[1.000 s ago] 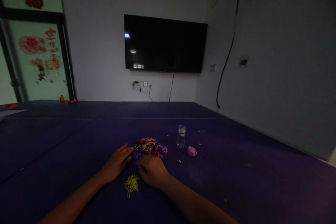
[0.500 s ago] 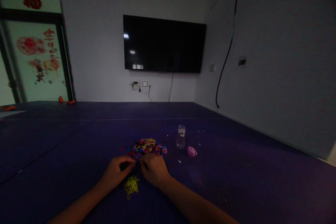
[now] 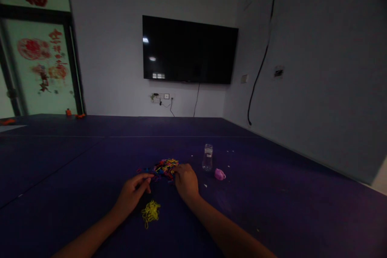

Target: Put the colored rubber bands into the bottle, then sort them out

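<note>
A pile of small multicoloured rubber bands (image 3: 165,168) lies on the purple surface in front of me. My left hand (image 3: 131,193) is at its near left edge, thumb and index fingertips drawn close together; anything between them is too small to make out. At the right side of the pile, my right hand (image 3: 186,181) has its fingers bent and closed against the bands, and what they pinch is hidden. A smaller heap of yellow rubber bands (image 3: 150,212) sits nearer to me, between my forearms.
Right of the pile stands a clear bottle (image 3: 207,158) without its lid, and a pink cap (image 3: 220,174) lies beside it. Small white scraps (image 3: 205,186) are scattered around. Orange objects (image 3: 80,116) rest at the far left edge. A television (image 3: 190,50) hangs on the wall.
My right hand has moved from the pile's near edge to its right side, away from my left hand. My left hand has shifted slightly left.
</note>
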A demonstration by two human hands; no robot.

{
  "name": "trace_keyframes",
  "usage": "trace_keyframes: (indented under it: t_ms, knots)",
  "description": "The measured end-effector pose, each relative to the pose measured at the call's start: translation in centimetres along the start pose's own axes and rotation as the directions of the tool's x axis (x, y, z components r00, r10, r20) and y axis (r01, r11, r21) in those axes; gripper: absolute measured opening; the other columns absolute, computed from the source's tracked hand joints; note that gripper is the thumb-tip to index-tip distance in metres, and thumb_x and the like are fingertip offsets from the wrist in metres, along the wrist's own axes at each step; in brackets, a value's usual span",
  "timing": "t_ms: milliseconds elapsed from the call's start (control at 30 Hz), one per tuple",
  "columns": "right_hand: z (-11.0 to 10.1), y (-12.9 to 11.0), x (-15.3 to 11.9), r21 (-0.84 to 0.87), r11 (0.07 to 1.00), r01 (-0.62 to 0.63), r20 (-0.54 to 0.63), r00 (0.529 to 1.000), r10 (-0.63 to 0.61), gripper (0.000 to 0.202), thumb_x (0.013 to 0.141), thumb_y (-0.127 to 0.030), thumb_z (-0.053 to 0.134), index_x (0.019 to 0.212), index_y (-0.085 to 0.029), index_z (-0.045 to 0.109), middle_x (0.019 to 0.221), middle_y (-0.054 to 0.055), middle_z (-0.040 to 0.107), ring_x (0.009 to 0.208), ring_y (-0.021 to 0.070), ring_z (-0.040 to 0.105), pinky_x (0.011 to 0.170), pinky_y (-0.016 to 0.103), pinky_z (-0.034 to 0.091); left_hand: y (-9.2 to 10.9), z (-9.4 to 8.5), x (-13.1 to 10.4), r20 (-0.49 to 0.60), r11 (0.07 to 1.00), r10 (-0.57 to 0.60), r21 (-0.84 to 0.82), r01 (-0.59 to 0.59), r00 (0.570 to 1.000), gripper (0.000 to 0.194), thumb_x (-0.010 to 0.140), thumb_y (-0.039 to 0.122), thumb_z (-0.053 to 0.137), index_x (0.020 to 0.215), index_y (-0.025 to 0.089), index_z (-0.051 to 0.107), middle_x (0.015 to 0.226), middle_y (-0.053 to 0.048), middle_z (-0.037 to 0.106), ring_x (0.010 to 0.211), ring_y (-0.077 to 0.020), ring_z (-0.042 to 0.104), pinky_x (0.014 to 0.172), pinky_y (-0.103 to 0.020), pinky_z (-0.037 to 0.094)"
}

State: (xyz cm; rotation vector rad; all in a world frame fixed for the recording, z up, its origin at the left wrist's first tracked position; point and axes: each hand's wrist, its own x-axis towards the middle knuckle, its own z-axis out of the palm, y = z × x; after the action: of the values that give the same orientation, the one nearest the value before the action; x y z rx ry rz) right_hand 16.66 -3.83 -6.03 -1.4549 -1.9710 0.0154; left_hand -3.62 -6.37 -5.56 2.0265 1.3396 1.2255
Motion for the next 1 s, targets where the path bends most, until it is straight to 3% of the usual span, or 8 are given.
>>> trace_keyframes:
  t_ms: [167, 300, 467, 633, 1000]
  knots:
    - [-0.4, -0.1, 0.2, -0.053, 0.988, 0.145, 0.132, 0.982, -0.137, 0.036, 0.076, -0.004, 0.044, 0.095, -0.022, 0.069, 0.097, 0.004, 0.067, 0.097, 0.0192, 0.052, 0.086, 0.029, 0.038, -1.0, 0.6, 1.7, -0.09, 0.961, 0.211, 0.203, -0.19, 0.973, 0.03, 0.086, 0.035, 0.041, 0.094, 0.02, 0.066, 0.091, -0.006, 0.069, 0.088, -0.0195, 0.063, 0.08, -0.035, 0.05]
    - [0.2, 0.3, 0.3, -0.077, 0.991, 0.113, 0.132, 0.986, -0.102, 0.035, 0.074, -0.004, 0.045, 0.092, -0.022, 0.07, 0.1, 0.005, 0.066, 0.101, 0.0209, 0.051, 0.088, 0.031, 0.037, -2.0, 1.7, 3.2, 0.049, 0.863, 0.362, 0.36, -0.354, 0.931, 0.026, 0.085, 0.019, 0.041, 0.095, 0.02, 0.065, 0.1, -0.007, 0.067, 0.1, -0.021, 0.058, 0.09, -0.041, 0.046]
    - [0.8, 0.9, 0.4, -0.054, 0.995, 0.086, 0.139, 0.987, -0.078, 0.037, 0.072, -0.002, 0.044, 0.09, -0.022, 0.071, 0.1, 0.005, 0.066, 0.101, 0.0209, 0.051, 0.087, 0.03, 0.038, -3.0, 2.4, 3.5, 0.159, 0.8, 0.314, 0.487, -0.351, 0.936, 0.035, 0.079, 0.007, 0.041, 0.105, 0.019, 0.062, 0.116, -0.007, 0.062, 0.117, -0.0244, 0.048, 0.098, -0.046, 0.041]
    - [1.0, 1.0, 0.5, -0.049, 0.991, 0.121, 0.155, 0.982, -0.112, 0.036, 0.074, -0.004, 0.045, 0.093, -0.023, 0.069, 0.102, 0.005, 0.066, 0.101, 0.0213, 0.052, 0.086, 0.032, 0.038, -3.1, 2.1, 3.2, 0.204, 0.794, 0.256, 0.514, -0.326, 0.945, 0.033, 0.08, 0.008, 0.039, 0.1, 0.019, 0.063, 0.12, -0.007, 0.06, 0.121, -0.0257, 0.045, 0.098, -0.049, 0.039]
    - [1.2, 1.2, 0.4, -0.138, 0.983, 0.125, 0.169, 0.98, -0.101, 0.034, 0.079, -0.007, 0.044, 0.103, -0.021, 0.065, 0.11, 0.008, 0.063, 0.106, 0.0219, 0.051, 0.09, 0.034, 0.035, -3.6, 2.4, 3.3, 0.17, 0.789, 0.291, 0.514, -0.337, 0.941, 0.033, 0.081, 0.01, 0.041, 0.1, 0.021, 0.066, 0.109, -0.007, 0.066, 0.114, -0.0241, 0.051, 0.094, -0.046, 0.044]
